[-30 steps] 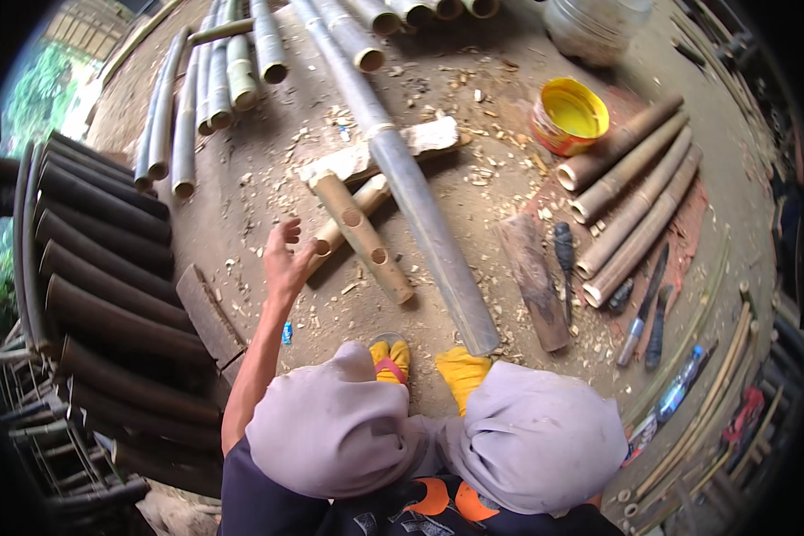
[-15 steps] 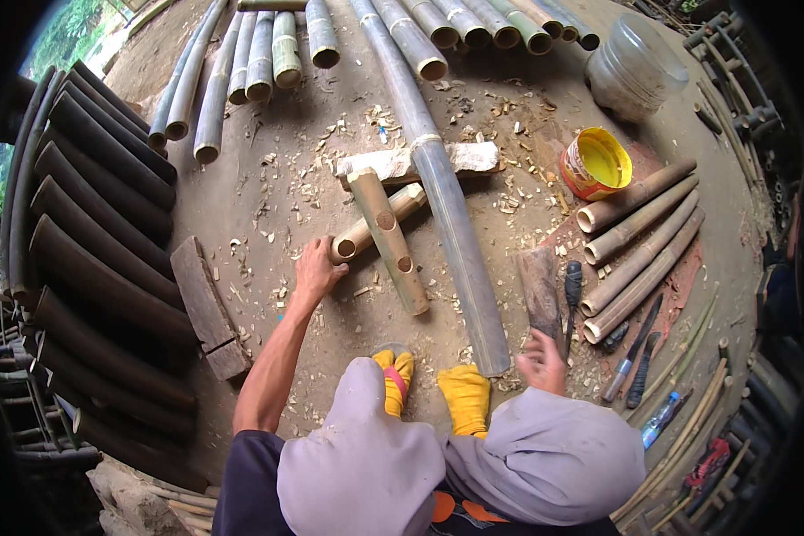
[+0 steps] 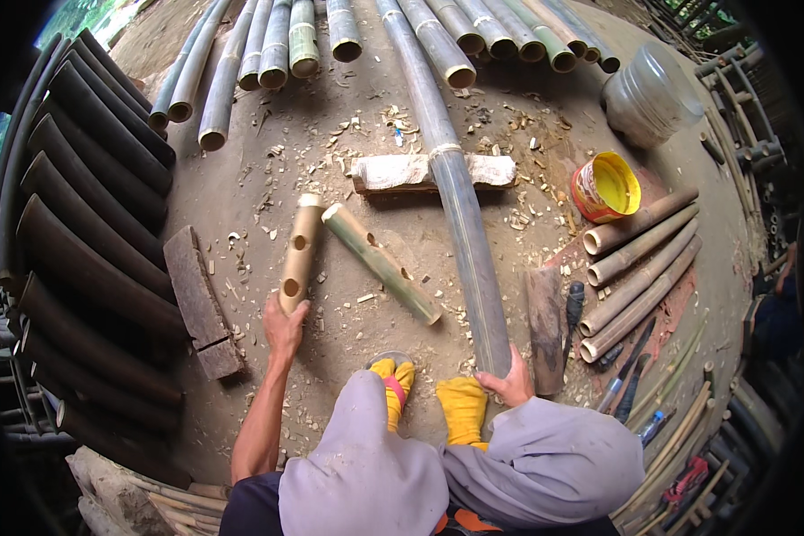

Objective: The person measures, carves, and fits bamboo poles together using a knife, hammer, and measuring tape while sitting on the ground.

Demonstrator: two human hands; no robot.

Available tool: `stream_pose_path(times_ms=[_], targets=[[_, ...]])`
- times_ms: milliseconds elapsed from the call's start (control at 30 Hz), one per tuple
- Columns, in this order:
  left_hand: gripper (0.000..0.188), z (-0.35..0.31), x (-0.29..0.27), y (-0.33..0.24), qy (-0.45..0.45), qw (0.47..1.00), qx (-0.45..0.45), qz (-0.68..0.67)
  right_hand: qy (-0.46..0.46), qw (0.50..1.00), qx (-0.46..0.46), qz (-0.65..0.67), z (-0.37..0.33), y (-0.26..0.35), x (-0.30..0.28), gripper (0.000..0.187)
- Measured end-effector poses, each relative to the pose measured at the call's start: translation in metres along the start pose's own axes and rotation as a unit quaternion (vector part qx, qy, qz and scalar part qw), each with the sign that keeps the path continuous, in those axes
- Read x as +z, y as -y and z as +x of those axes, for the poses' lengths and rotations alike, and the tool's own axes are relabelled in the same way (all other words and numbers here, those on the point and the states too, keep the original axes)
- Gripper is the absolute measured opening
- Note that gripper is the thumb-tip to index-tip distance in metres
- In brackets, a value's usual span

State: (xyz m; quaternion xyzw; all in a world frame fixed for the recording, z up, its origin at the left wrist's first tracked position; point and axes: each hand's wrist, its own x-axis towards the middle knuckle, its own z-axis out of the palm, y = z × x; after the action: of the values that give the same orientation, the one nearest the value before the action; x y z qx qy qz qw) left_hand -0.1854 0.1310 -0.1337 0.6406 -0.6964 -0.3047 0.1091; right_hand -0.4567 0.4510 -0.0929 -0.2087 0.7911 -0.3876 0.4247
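My left hand (image 3: 282, 326) is closed around the lower end of a short bamboo tube (image 3: 300, 246) with two round holes cut in its wall. Beside it a greener bamboo tube (image 3: 384, 266), also with holes, lies slanted on the ground. My right hand (image 3: 510, 382) grips the near end of a long grey bamboo pole (image 3: 467, 250), thumb on top. That pole stretches away from me across a pale wooden block (image 3: 391, 173). Just right of my right hand is a dark piece of wood (image 3: 544, 326), with a dark-handled tool (image 3: 573, 313) alongside.
Bamboo poles (image 3: 272, 45) lie along the far side. Dark curved bamboo pieces (image 3: 94, 232) are stacked left, near a wooden plank (image 3: 198, 299). At right are a yellow-lined bucket (image 3: 606, 186), a cloudy plastic container (image 3: 652, 96) and several bamboo tubes (image 3: 639, 288). Chips litter the ground.
My left hand has pulled the holed tube out from under the greener one and swung it upright in view. My right hand has moved from beside the dark wood onto the pole's near end.
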Motion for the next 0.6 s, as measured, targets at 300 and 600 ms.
stream_pose_path(times_ms=[300, 600], targets=[[0.064, -0.016, 0.032, -0.034, -0.011, 0.99, 0.132, -0.058, -0.008, 1.0, 0.013, 0.013, -0.002, 0.02, -0.002, 0.07], [0.08, -0.021, 0.12, -0.121, 0.114, 0.957, -0.058, -0.26, 0.009, 0.998, 0.015, 0.065, -0.004, 0.025, 0.0, 0.062]])
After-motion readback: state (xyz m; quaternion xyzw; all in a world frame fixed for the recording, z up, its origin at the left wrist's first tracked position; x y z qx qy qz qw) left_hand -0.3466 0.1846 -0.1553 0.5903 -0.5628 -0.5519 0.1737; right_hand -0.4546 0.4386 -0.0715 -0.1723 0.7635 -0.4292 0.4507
